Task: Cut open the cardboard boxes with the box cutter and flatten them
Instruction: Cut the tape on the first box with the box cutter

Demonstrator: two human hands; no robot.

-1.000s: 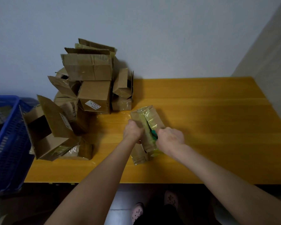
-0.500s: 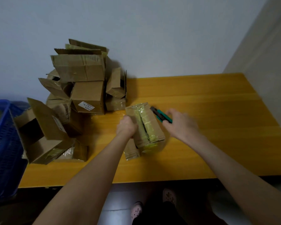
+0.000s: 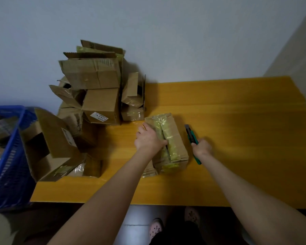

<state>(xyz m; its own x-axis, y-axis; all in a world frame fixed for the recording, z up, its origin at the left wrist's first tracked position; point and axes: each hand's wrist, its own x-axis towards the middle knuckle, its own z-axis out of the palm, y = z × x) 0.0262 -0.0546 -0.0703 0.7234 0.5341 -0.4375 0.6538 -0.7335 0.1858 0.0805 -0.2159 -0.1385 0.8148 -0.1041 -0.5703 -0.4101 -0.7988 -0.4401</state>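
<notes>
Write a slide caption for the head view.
Left hand grips a taped cardboard box; right hand holds the green box cutter beside it.

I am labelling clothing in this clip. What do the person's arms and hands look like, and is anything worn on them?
The left forearm and right forearm are bare; no sleeve shows. The left hand and right hand wear no gloves. No watch or bracelet shows at either wrist. Rings: too small to tell.
</notes>
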